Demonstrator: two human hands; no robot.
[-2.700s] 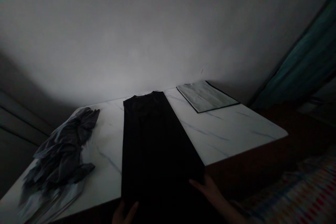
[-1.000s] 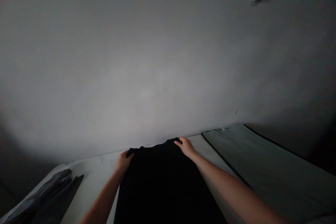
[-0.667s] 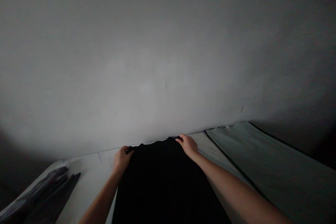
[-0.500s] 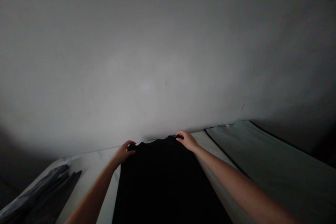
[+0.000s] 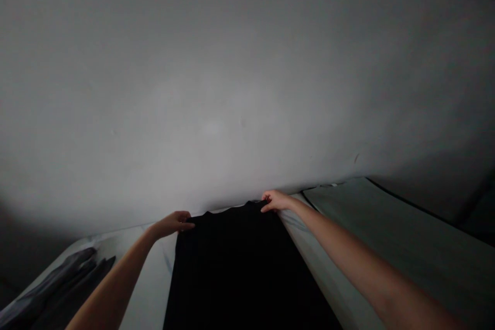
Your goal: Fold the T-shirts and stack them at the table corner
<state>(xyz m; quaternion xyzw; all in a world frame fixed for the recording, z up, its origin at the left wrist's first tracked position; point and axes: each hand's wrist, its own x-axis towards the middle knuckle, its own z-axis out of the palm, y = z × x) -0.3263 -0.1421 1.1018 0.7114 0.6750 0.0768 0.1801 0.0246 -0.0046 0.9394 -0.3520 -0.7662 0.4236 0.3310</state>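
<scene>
A black garment (image 5: 240, 263) lies spread over a pale bed-like surface (image 5: 149, 263), its far edge close to the wall. My left hand (image 5: 178, 223) pinches the far left corner of the cloth between thumb and fingers. At the far right corner, my right hand (image 5: 273, 200) has its fingers closed on the same garment. Between the two hands the far edge dips in a shallow curve. The lower part of the cloth runs out of the picture.
A grey wall (image 5: 232, 87) rises behind the surface. Dark, crumpled cloth (image 5: 65, 283) lies at the left, partly behind my left forearm. On the right is a grey-green mat or cloth (image 5: 386, 237) with dark edging.
My left hand has shifted slightly left and its wrist has swung outward. My right hand has moved a little right and up. Both still hold the garment's corners.
</scene>
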